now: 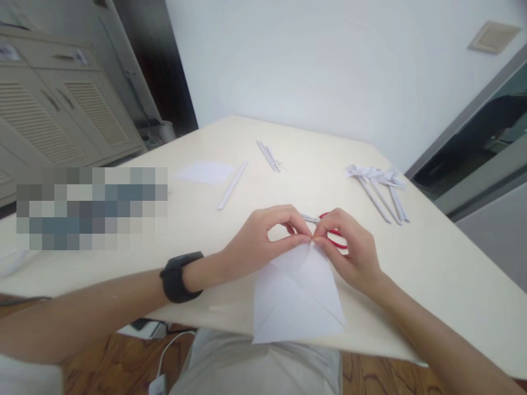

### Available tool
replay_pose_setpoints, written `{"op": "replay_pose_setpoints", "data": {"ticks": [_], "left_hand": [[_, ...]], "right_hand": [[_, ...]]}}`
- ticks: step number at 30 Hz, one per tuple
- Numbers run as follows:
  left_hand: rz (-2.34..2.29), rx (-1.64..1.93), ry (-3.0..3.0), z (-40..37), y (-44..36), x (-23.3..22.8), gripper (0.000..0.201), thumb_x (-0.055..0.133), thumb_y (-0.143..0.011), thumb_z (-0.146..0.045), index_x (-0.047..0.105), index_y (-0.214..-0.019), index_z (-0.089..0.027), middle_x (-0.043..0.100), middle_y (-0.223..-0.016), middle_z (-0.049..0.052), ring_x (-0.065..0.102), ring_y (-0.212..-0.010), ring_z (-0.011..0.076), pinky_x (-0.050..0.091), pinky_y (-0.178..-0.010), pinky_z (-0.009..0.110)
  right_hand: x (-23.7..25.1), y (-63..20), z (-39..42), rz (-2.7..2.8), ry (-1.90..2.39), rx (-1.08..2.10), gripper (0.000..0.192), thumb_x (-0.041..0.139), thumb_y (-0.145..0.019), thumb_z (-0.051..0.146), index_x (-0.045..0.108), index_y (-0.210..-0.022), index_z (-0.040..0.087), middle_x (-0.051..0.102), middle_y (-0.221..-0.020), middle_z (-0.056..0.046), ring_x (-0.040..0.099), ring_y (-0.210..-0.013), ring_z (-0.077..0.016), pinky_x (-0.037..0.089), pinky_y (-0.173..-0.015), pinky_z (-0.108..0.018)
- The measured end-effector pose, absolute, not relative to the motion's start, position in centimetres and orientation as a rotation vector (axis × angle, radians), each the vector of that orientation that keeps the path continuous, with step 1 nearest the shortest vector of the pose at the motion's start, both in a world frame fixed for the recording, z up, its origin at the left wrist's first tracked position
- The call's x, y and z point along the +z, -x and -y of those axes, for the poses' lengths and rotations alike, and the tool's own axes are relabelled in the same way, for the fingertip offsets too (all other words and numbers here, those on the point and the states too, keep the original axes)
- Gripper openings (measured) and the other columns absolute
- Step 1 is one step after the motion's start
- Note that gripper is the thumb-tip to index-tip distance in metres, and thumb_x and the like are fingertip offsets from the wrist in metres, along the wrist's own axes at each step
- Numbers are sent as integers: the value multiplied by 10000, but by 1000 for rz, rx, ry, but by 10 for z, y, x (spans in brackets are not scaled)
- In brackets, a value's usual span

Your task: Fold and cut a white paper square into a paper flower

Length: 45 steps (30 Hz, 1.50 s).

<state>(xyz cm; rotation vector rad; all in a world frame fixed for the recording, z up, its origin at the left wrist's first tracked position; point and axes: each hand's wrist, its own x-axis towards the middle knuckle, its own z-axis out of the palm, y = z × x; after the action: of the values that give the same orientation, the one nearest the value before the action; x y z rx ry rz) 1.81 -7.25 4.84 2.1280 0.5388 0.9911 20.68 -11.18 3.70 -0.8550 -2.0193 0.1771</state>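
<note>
A sheet of white paper (298, 296) with crease lines hangs toward me over the table's front edge. My left hand (269, 236), a black watch on its wrist, pinches the paper's upper edge between thumb and fingers. Right beside it, my right hand (349, 247) pinches the same edge, and the fingertips of both hands meet. Red-handled scissors (337, 247) lie on the table just behind the hands, partly hidden by the right one.
On the cream table (197, 230) lie a flat paper sheet (206, 171), a single paper roll (233, 185) and several thin rolls (269, 156). An assembly of paper tubes (381, 186) rests at the right. A louvred cabinet (61, 104) stands far left; a blurred patch covers the table's left side.
</note>
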Motion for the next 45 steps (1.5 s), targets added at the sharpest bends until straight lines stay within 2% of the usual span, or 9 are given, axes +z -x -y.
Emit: {"op": "replay_pose_setpoints", "data": {"ticks": [4,10,14,18,25,35,45], "left_hand": [[-501,1020,-2338,70,-18,51,73,542,-835,-171,612,-855,-167,619,-846,30,566,-813,128,454,-756,263],[-605,1038,-2460,70,-19,48,74,565,-821,-237,613,-826,-182,623,-871,39,556,-849,160,442,-798,309],[-569,1082,-2426,70,-19,47,60,589,-804,-239,628,-817,-196,645,-835,23,564,-851,161,434,-832,317],[-523,1046,-2267,71,-18,48,86,587,-808,-241,639,-839,-180,653,-862,42,583,-819,153,460,-774,290],[-532,998,-2073,72,-19,48,74,612,-793,-235,636,-809,-167,650,-849,49,592,-811,162,458,-784,311],[-496,964,-1906,73,-20,47,54,622,-787,-222,629,-791,-169,639,-842,49,588,-816,161,466,-791,321],[-456,921,-1872,75,-21,47,56,601,-800,-225,613,-797,-170,631,-829,47,589,-816,155,480,-777,304]], "right_hand": [[36,-208,110,2081,893,84,71,524,-838,129,482,-832,185,532,-747,-13,493,-700,-129,424,-650,-282],[34,-210,108,2184,932,-137,28,509,-849,150,500,-850,177,540,-755,-33,485,-680,-139,399,-587,-274],[33,-210,109,2146,907,-92,41,505,-851,142,501,-858,182,533,-762,-32,483,-678,-138,402,-586,-273],[33,-208,110,2089,912,-31,45,506,-855,148,493,-854,190,530,-767,-32,493,-690,-144,414,-593,-279],[34,-207,112,2030,838,54,89,531,-830,119,503,-870,194,546,-759,-23,489,-687,-140,445,-671,-315],[39,-205,114,2004,811,179,64,543,-823,142,521,-843,199,523,-715,-11,486,-669,-140,424,-606,-295],[40,-205,115,2011,762,205,84,537,-807,133,521,-838,209,523,-703,-2,496,-641,-135,454,-665,-330]]}}
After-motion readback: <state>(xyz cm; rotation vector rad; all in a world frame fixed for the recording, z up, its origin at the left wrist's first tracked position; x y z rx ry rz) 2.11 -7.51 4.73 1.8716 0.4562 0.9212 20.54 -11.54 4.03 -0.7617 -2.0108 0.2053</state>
